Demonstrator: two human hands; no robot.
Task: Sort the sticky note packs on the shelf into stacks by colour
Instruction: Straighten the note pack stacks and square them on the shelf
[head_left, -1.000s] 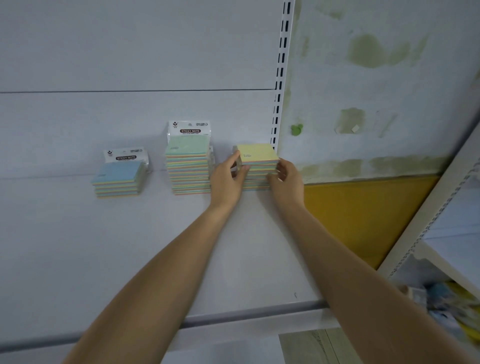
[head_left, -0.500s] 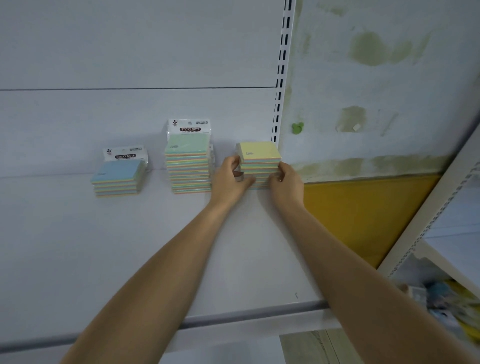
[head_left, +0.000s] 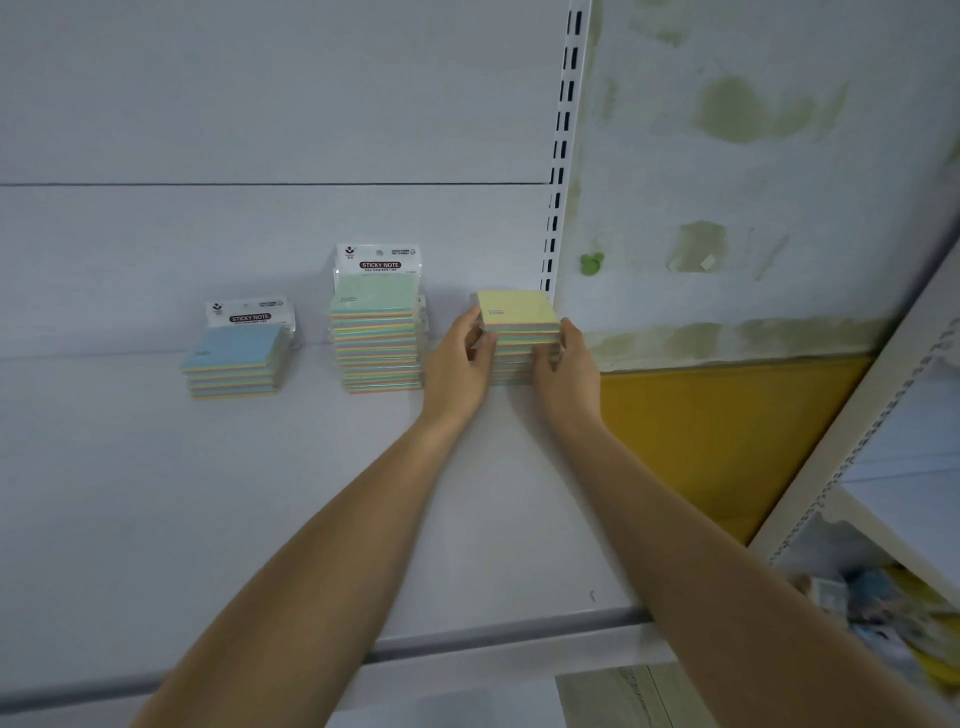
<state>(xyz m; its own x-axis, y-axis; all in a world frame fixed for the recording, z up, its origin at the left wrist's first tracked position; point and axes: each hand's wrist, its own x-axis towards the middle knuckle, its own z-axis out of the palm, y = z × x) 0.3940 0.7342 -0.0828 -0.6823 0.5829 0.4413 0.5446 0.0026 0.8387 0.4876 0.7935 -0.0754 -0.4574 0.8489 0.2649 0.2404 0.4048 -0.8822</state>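
**Head view.** My left grip (head_left: 457, 358) and my right grip (head_left: 567, 364) close on the yellow-topped stack (head_left: 517, 310) from opposite sides. The stack stands between the two grips and touches both.

- **Left grip:** the uppermost digit reaches the left edge of the top pack, and the other fingers curl against the stack's left side lower down.
- **Right grip:** the fingers curl round the right side, with one tip at the right edge of the top pack.

Both grips are narrow and holding the stack. The base of the stack is hidden behind my fingers, so I cannot tell whether it rests on the shelf (head_left: 249, 493) or is raised a little. Its packs show striped edges of several colours beneath the yellow top sheet.

Just beside the left grip, on its outer side, stands the green-topped stack (head_left: 376, 338). It is the tallest of the three, with a "STICKY NOTE" header card upright at its back. Farther out on the same side, well apart from the grip, lies the lower blue-topped stack (head_left: 234, 358), which carries the same card.

Just behind the held stack, beyond the right grip, rises the slotted upright (head_left: 563, 156). Outward of the right grip is a stained wall (head_left: 779, 182) with a small green sticker (head_left: 592, 262). Below the wall is a yellow panel (head_left: 727, 431).
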